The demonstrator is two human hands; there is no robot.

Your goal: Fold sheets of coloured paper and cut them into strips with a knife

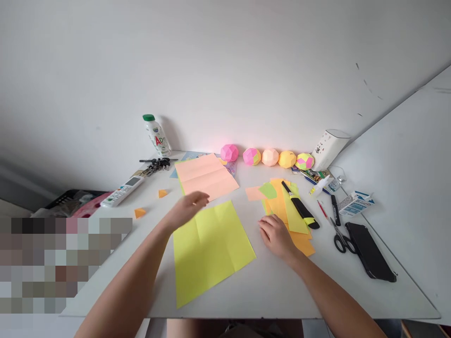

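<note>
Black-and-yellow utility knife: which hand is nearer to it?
Right. The right hand is just left of the knife; the left hand is farther left, by the creased peach paper sheet.

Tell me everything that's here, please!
Table: one, white, below
Bottle: one, white, back left
Keys: several, dark, left
Remote: one, white, left
Basket: one, black, left
Paper bits: two, orange, left
Big sheets: two, peach and lime, middle
Paper balls: five, multicoloured, back
Printed papers: several, colourful, back
Cut papers: several, mostly orange, right
Cutter: one, black-yellow, right
Container: one, white, right
Small bottles: two, white and clear, right
Pens: several, blue, red, black, right
Scissors: one pair, black, right
Box: one, blue-white, right
Phone: one, black, right
Left hand: one, bare, over sheets
Right hand: one, bare, by papers
Arms: two, bare, front
</note>
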